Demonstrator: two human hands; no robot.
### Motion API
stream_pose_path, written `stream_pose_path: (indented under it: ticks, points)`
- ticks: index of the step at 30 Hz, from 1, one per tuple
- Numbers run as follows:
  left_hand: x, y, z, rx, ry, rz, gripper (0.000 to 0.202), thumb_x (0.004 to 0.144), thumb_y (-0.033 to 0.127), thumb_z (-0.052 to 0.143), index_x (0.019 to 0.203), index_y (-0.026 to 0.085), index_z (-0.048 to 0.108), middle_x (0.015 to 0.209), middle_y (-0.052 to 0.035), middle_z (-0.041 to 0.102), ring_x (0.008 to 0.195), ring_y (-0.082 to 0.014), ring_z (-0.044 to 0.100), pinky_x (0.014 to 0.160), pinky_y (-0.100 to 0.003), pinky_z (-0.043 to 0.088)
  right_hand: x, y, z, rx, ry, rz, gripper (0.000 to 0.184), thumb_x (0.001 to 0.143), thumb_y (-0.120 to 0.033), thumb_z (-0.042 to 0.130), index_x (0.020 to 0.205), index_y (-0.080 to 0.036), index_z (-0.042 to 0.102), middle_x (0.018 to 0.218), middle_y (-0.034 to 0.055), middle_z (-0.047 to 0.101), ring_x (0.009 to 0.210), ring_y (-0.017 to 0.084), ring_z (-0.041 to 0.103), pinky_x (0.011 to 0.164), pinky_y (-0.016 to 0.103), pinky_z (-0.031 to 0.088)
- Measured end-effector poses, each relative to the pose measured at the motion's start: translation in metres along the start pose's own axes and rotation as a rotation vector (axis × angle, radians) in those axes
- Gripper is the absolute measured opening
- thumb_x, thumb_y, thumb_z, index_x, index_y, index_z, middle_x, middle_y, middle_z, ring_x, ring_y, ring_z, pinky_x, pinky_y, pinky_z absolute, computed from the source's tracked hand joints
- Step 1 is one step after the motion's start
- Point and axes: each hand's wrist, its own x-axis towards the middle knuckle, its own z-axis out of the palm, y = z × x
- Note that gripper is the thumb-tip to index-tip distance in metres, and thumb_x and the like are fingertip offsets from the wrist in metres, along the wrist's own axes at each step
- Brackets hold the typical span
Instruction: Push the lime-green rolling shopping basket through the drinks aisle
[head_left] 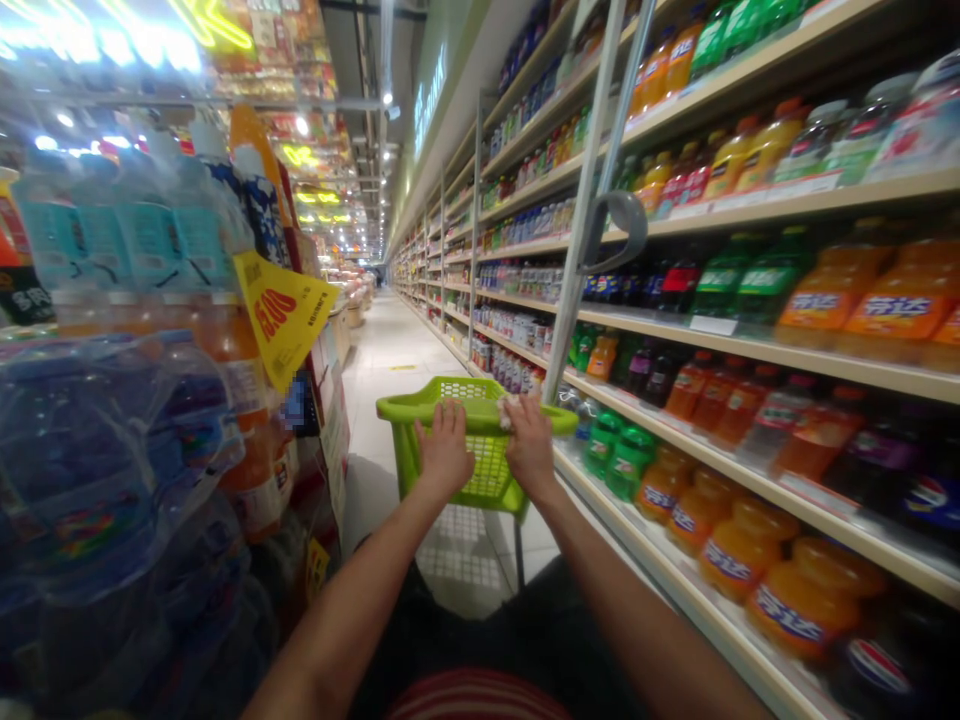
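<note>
Down the supermarket aisle, left hand (444,447) and right hand (529,443) both curl closed over the near rim of the green shopping basket (480,440), beside shelves of orange soda bottles (742,550).

We counted one green basket (480,440) and two hands on its rim, left (444,447) and right (529,442); left of it hung one yellow sign (283,312).

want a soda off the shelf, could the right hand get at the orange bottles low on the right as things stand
Probably yes. The right hand rests on the rim of the green cart basket, and the orange bottles stand on an open shelf beside that arm with nothing between. It would have to let go of the rim first.
</note>
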Motion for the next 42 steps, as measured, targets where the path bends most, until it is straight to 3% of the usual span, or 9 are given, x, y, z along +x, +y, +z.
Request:
stream_pose_path:
  ticks: [3,7,15,19,23,28,33,37,42]
  points:
    - [0.0,-0.003,-0.001,-0.023,0.005,0.023,0.07,0.076,0.033,0.049,0.14,0.017,0.023,0.149,-0.0078,0.021,0.137,-0.0242,0.016,0.107,-0.057,0.015,-0.001,-0.003,-0.002,0.002,-0.028,-0.007,0.049,0.075,-0.004,0.035,0.117,-0.017,0.056,0.133,0.0131,0.045,0.127,0.026,0.033,0.1,0.052,0.028]
    - [-0.001,-0.014,0.0,-0.029,-0.001,-0.062,0.07,0.075,0.03,0.051,0.138,0.017,0.026,0.148,-0.0104,0.024,0.136,-0.0248,0.018,0.107,-0.057,0.013,0.001,0.011,-0.007,0.008,-0.02,0.069,0.051,0.074,-0.004,0.034,0.119,-0.018,0.054,0.134,0.0136,0.044,0.127,0.028,0.033,0.1,0.057,0.024]
    - [0.003,-0.017,0.001,-0.021,-0.016,-0.043,0.066,0.075,0.03,0.049,0.137,0.018,0.029,0.146,-0.0106,0.029,0.135,-0.0258,0.022,0.108,-0.056,0.012,0.001,0.006,-0.001,0.006,-0.001,0.008,0.05,0.074,-0.005,0.035,0.117,-0.018,0.056,0.131,0.0119,0.047,0.127,0.024,0.034,0.1,0.049,0.03]
    - [0.012,-0.032,-0.004,-0.03,0.005,-0.067,0.061,0.077,0.029,0.046,0.135,0.018,0.032,0.142,-0.0105,0.036,0.132,-0.0245,0.028,0.108,-0.056,0.011,0.0,0.016,-0.003,-0.01,0.005,0.025,0.05,0.075,-0.005,0.035,0.118,-0.017,0.055,0.133,0.0128,0.045,0.126,0.024,0.036,0.099,0.048,0.029]
    - [0.016,-0.044,-0.003,-0.002,-0.016,-0.068,0.063,0.075,0.026,0.046,0.135,0.015,0.032,0.144,-0.0108,0.033,0.134,-0.0243,0.023,0.108,-0.056,0.01,0.0,0.025,-0.003,-0.015,-0.006,0.047,0.05,0.075,-0.004,0.034,0.119,-0.019,0.054,0.134,0.0114,0.044,0.126,0.024,0.036,0.101,0.05,0.027]
    - [0.012,-0.041,0.001,0.007,-0.016,-0.058,0.064,0.075,0.026,0.045,0.136,0.014,0.03,0.145,-0.0112,0.031,0.135,-0.0232,0.022,0.109,-0.055,0.009,0.003,0.029,-0.001,-0.026,-0.049,0.062,0.048,0.076,-0.006,0.034,0.118,-0.016,0.055,0.133,0.015,0.045,0.125,0.026,0.037,0.1,0.052,0.026]
    - [0.009,-0.036,0.005,0.008,-0.002,-0.04,0.064,0.074,0.027,0.047,0.136,0.015,0.031,0.145,-0.0099,0.03,0.135,-0.0225,0.02,0.109,-0.055,0.008,0.005,0.035,-0.003,-0.022,-0.007,0.062,0.052,0.072,-0.003,0.035,0.118,-0.016,0.055,0.132,0.0135,0.046,0.125,0.025,0.036,0.1,0.05,0.027]
    - [0.01,-0.038,0.005,-0.035,-0.004,-0.092,0.064,0.075,0.031,0.048,0.135,0.014,0.032,0.145,-0.0086,0.03,0.135,-0.0221,0.02,0.109,-0.053,0.014,0.004,0.029,-0.001,-0.028,0.005,0.075,0.052,0.071,-0.003,0.035,0.117,-0.016,0.056,0.132,0.0131,0.046,0.123,0.025,0.038,0.099,0.049,0.03]
    - [0.01,-0.04,0.002,-0.036,-0.025,-0.156,0.068,0.074,0.032,0.05,0.136,0.013,0.03,0.147,-0.0106,0.027,0.136,-0.0234,0.018,0.107,-0.053,0.02,0.006,0.004,0.008,0.045,-0.013,0.004,0.051,0.071,-0.003,0.035,0.115,-0.015,0.057,0.132,0.0124,0.045,0.126,0.024,0.035,0.101,0.046,0.032]
